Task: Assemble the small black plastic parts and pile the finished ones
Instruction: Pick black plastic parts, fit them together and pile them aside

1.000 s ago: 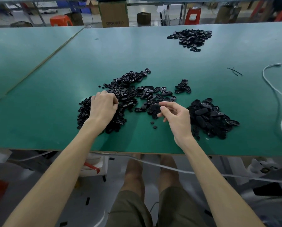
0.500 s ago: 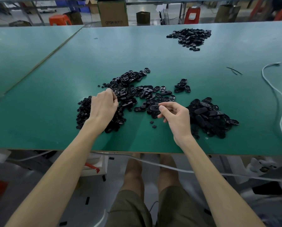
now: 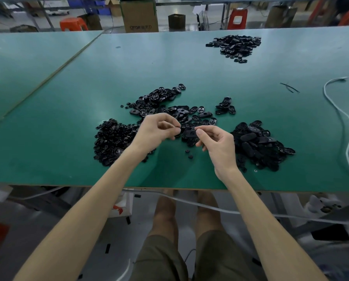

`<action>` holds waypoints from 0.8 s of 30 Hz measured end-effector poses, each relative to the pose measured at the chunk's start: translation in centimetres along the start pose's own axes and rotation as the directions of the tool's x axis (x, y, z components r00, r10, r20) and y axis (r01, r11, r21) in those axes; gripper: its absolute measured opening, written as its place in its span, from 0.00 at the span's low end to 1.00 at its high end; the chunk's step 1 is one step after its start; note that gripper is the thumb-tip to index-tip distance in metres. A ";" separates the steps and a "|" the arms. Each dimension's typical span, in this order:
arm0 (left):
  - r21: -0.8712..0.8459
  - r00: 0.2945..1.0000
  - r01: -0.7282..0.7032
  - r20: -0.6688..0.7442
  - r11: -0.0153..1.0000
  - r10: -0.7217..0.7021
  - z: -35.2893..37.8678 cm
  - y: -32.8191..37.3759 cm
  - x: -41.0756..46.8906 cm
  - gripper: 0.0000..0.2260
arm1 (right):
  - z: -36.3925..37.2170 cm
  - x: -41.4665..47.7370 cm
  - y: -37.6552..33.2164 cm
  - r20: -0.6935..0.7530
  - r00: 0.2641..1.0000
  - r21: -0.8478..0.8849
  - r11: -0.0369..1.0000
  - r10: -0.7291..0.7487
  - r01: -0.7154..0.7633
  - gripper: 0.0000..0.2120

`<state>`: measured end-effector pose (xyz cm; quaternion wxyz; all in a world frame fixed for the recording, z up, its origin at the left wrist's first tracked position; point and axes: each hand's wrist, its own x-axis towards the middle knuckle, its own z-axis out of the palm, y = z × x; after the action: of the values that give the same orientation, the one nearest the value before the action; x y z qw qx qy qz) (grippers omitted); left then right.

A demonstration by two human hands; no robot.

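Between pinching fingertips: flat, oval, black part (image 3: 190, 133).

Above the green-topped work table (image 3: 68, 122), the right hand (image 3: 220, 147) pinches a flat oval black plastic part (image 3: 190, 133) between thumb and forefinger. The left hand (image 3: 156, 131) is just beside it with its fingertips curled together at the part's other end; whether they hold a piece is unclear. Heaps of small black plastic parts (image 3: 112, 140) lie left, behind and right of the hands.
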<state>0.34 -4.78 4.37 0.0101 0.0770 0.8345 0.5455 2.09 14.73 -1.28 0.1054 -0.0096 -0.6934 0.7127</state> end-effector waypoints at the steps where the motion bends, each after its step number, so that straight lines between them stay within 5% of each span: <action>1: -0.044 1.000 -0.007 0.018 0.999 0.008 0.6 0.1 -0.1 0.04 | 0.0 0.0 0.0 0.003 1.000 0.005 1.000 -0.005 0.005 0.03; 6: -0.086 0.999 -0.038 -0.001 0.996 0.038 2.1 -0.1 0.0 0.04 | -0.2 0.0 0.0 0.011 1.000 0.003 1.000 -0.028 0.028 0.04; 24: 0.173 0.994 -0.112 0.017 0.979 0.110 3.2 -0.8 0.4 0.07 | 0.0 0.1 0.4 0.040 0.999 -0.039 0.999 -0.018 0.020 0.04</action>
<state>0.18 -2.12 2.39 -0.0240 0.1261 0.8733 0.4700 1.90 14.76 -1.66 0.0983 0.0091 -0.7093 0.6979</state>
